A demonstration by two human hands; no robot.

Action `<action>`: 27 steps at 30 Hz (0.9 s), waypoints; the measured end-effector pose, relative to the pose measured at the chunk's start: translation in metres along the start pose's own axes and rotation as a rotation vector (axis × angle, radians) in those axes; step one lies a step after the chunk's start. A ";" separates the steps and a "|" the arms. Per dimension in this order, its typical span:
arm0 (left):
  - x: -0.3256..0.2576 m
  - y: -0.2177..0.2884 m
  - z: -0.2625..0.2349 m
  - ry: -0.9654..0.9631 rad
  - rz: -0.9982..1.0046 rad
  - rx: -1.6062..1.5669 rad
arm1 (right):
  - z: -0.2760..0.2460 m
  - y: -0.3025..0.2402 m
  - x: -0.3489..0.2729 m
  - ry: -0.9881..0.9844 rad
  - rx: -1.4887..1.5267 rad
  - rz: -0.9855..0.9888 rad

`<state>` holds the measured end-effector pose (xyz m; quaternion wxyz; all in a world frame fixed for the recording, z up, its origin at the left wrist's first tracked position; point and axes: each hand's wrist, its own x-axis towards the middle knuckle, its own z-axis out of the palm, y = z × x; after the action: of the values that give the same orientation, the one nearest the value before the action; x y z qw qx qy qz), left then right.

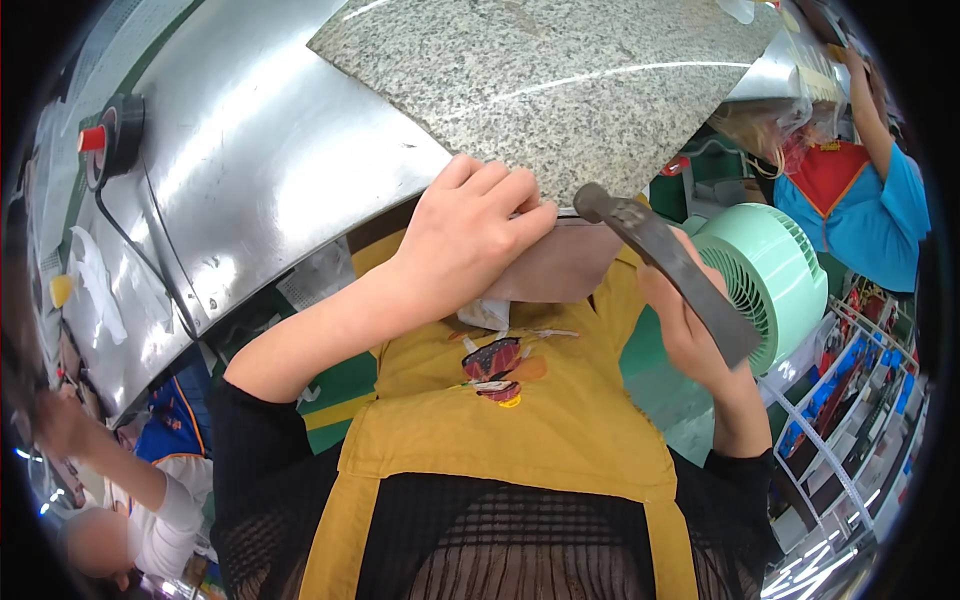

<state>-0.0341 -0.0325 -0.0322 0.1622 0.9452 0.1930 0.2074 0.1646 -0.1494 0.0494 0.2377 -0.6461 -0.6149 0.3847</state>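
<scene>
My right hand (685, 320) is closed around a hammer. The hammer's long dark metal head (690, 270) has a rounded knob at the slab's near edge and a broad flat end toward my wrist; its handle is hidden. With curled fingers, my left hand (470, 235) grips a smooth brownish-mauve sheet (560, 265), which looks like leather. That sheet hangs over the front edge of a speckled grey stone slab (560, 90), just left of the hammer's knob. Part of it lies hidden under my left fingers.
The slab rests beside a shiny metal tabletop (270, 150), where a black device with a red knob (115, 140) trails a cable. A mint-green fan (765, 280) stands close at my right. Beyond it is a wire rack (850, 400) of goods. Other people work on both sides.
</scene>
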 end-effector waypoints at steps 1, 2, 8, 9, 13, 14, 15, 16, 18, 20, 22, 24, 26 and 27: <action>0.000 0.000 0.001 0.004 0.005 0.008 | 0.002 0.004 -0.004 0.018 -0.045 -0.045; 0.000 -0.001 0.002 0.028 0.009 -0.010 | 0.003 0.002 -0.002 0.018 -0.059 -0.067; -0.003 0.001 0.004 0.015 -0.100 -0.115 | 0.010 0.001 0.002 -0.066 -0.037 0.012; -0.001 0.002 0.002 0.006 -0.116 -0.095 | 0.007 0.004 0.004 -0.049 0.014 -0.010; 0.003 0.001 -0.002 -0.014 -0.143 -0.153 | -0.007 0.008 0.016 0.077 0.031 -0.060; 0.004 0.000 -0.003 -0.037 -0.138 -0.183 | -0.007 0.019 0.023 0.123 -0.034 -0.113; 0.003 -0.001 -0.003 -0.040 -0.123 -0.207 | -0.005 0.032 0.030 0.215 -0.193 -0.130; 0.002 0.000 -0.005 -0.053 -0.118 -0.226 | -0.008 0.034 0.038 0.249 -0.256 -0.143; -0.001 0.001 -0.003 -0.095 -0.099 -0.270 | -0.013 0.039 0.053 0.325 -0.376 -0.148; -0.006 0.005 -0.004 -0.084 -0.067 -0.318 | -0.015 0.049 0.063 0.361 -0.470 -0.167; -0.015 0.009 -0.009 -0.085 -0.070 -0.356 | -0.015 0.048 0.067 0.402 -0.609 -0.236; -0.024 0.013 -0.016 -0.081 -0.074 -0.368 | -0.012 0.035 0.062 0.401 -0.791 -0.430; -0.033 0.015 -0.019 -0.098 -0.065 -0.344 | 0.001 0.024 0.043 0.204 -0.725 -0.428; -0.035 0.017 -0.022 -0.097 -0.062 -0.367 | 0.006 0.023 0.032 0.040 -0.638 -0.337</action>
<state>-0.0686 -0.0578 -0.0179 0.3473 0.9023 0.1728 0.1881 0.1723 -0.1222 0.0216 0.0959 -0.5848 -0.7970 0.1162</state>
